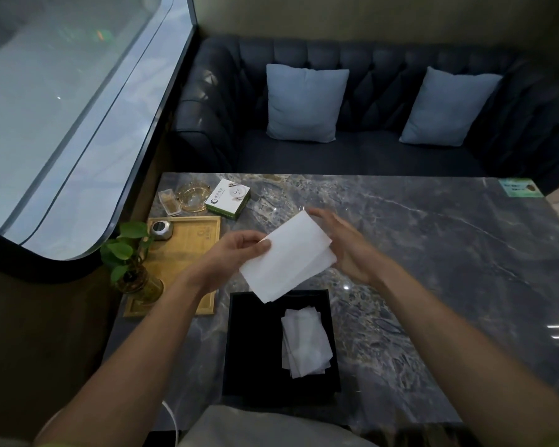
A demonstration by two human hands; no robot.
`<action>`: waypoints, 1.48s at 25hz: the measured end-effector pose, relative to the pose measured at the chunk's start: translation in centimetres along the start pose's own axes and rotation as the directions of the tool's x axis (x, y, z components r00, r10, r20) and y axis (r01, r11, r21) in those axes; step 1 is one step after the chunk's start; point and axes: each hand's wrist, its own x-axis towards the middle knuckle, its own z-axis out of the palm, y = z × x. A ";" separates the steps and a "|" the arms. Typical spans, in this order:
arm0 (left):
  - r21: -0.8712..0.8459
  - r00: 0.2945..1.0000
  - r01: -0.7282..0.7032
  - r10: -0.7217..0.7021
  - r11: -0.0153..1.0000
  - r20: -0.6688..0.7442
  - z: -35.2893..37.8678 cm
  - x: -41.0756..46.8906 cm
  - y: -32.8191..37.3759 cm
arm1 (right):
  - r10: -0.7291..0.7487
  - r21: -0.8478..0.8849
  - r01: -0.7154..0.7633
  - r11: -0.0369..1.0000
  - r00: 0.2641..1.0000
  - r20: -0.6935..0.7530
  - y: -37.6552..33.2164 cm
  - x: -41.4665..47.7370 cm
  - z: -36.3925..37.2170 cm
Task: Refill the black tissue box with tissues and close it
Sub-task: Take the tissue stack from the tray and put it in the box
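An open black tissue box (255,350) stands on the marble table near the front edge, with a small pile of white tissues (305,341) lying in its right half. Above the box's far rim I hold a stack of white tissues (288,259). My left hand (236,253) pinches its left edge, thumb on top. My right hand (342,243) supports the stack's right side with fingers stretched out straight behind it. No lid for the box is in view.
A wooden tray (188,269) at the left carries a potted green plant (133,262) and a small silver object (160,229). Behind it are a glass ashtray (192,196), a toothpick holder (169,201) and a green-and-white tissue pack (228,198). A dark sofa (368,150) lies beyond the table.
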 end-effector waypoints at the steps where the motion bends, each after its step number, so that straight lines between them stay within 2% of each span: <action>1: -0.038 0.999 -0.012 0.011 0.999 -0.042 0.1 0.2 0.1 | 0.029 0.015 -0.029 0.999 0.999 0.030 0.3 -0.1 -0.2; 4: -0.107 0.990 -0.024 0.008 0.994 -0.143 0.6 1.1 -0.1 | 0.016 0.024 -0.018 1.000 0.998 0.053 0.8 -0.3 -0.1; 8: -0.131 0.993 0.061 -0.073 0.989 -0.090 0.9 1.8 -0.5 | -0.015 0.006 0.017 1.000 0.978 -0.207 0.8 0.4 0.6; 10: -0.124 0.995 0.082 -0.089 0.989 -0.048 1.1 1.9 -0.1 | -0.020 0.013 0.024 1.000 0.970 -0.244 0.8 0.7 0.5; 14: -0.145 0.995 0.093 -0.096 0.985 -0.013 1.2 2.2 0.7 | -0.056 -0.008 0.056 0.998 0.970 -0.238 0.9 1.2 0.8; 17: -0.123 0.998 0.052 -0.055 0.991 -0.025 1.3 2.4 0.5 | -0.048 -0.076 0.036 0.996 0.985 -0.167 1.4 1.2 1.3; 19: -0.094 0.996 0.011 -0.019 0.995 -0.084 1.5 2.4 0.3 | -0.046 -0.153 0.021 0.988 0.987 -0.157 1.7 1.1 1.5; 21: -0.055 0.989 -0.009 0.001 0.998 -0.150 1.6 2.5 -0.1 | -0.066 -0.192 0.022 0.981 0.973 -0.222 1.9 1.1 1.3; 24: -0.047 0.986 0.013 -0.021 0.999 -0.164 1.6 2.6 -0.5 | -0.066 -0.183 0.016 0.983 0.960 -0.271 2.1 1.2 1.0; 28: -0.116 0.991 0.017 -0.032 0.993 -0.132 1.5 2.7 -0.3 | -0.083 -0.175 0.040 0.984 0.965 -0.248 2.1 1.1 1.0; 34: -0.121 0.964 -0.073 0.039 0.990 -0.264 1.7 2.9 -0.5 | -0.118 -0.180 0.087 0.980 0.979 -0.165 2.1 0.7 1.5; 37: -0.105 0.956 -0.094 0.061 0.990 -0.286 1.7 2.9 -0.6 | -0.120 -0.176 0.094 0.980 0.982 -0.144 2.3 0.6 1.7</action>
